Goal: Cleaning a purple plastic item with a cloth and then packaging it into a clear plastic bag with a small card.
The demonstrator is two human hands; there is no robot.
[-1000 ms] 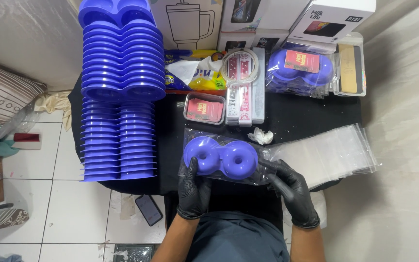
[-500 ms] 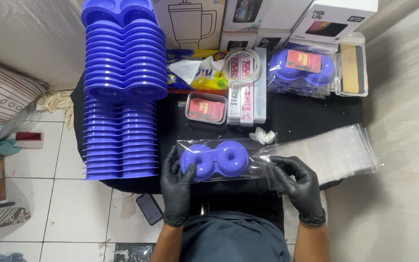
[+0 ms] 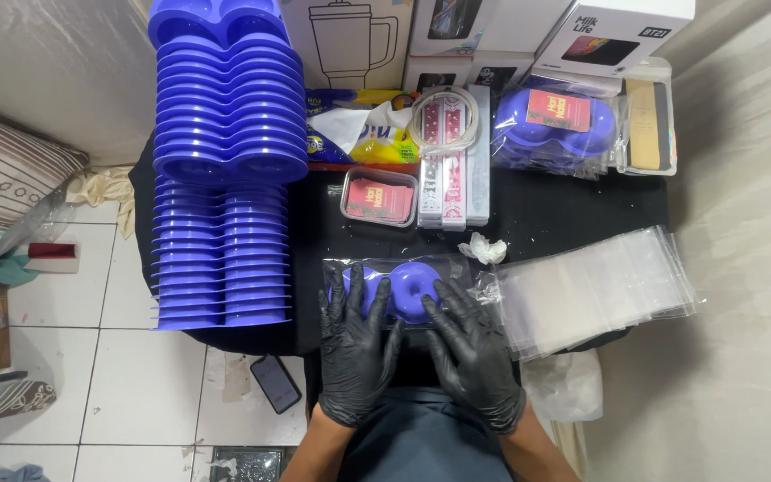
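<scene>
A blue double-ring mould (image 3: 408, 287) lies inside a clear plastic bag (image 3: 452, 268) on the black table (image 3: 564, 214), at its near edge. My left hand (image 3: 356, 344), in a black glove, lies flat with spread fingers on the bag's left half. Pressed flat over the right half is my right hand (image 3: 473, 353), also gloved, its fingers over the mould's right ring. Neither hand grips anything.
Two tall stacks of blue moulds (image 3: 225, 161) fill the table's left side. A pile of clear bags (image 3: 595, 290) lies at the right. Behind are a small tray of red cards (image 3: 378, 198), a bagged mould (image 3: 553, 125), boxes (image 3: 613, 31) and a phone (image 3: 275, 382) on the floor.
The hands held the bagged mould at its two ends, raised. Now the bag lies down on the table and both hands have moved inward to press flat on it.
</scene>
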